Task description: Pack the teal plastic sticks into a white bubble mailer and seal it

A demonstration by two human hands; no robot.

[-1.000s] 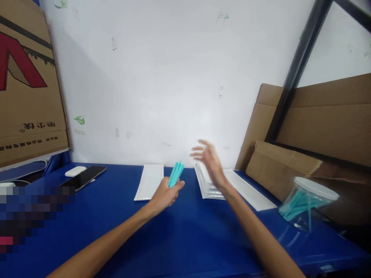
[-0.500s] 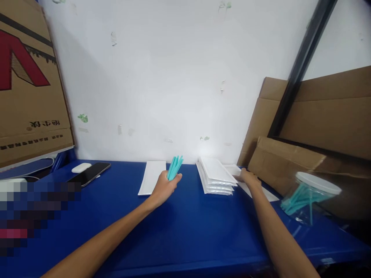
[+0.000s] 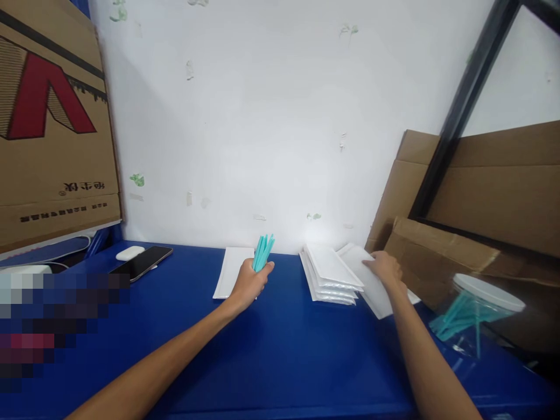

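My left hand is closed round a bundle of slim teal sticks, whose tops stick up out of the fist. Behind that hand a white padded envelope lies on the blue table. To the right is a stack of white padded envelopes with bubble lining showing at the near ends. My right hand grips the right edge of another white padded envelope, tilted beside the stack. A further white piece shows partly under my right wrist.
A clear jar with a white lid and more teal sticks stands at right. Cardboard leans behind it by a dark post. At left are a phone, a white earbud case and a large printed carton.
My right hand has lifted an envelope, which now slants against the stack's right side. My left hand keeps the teal sticks in nearly the same place. The view has shifted slightly.
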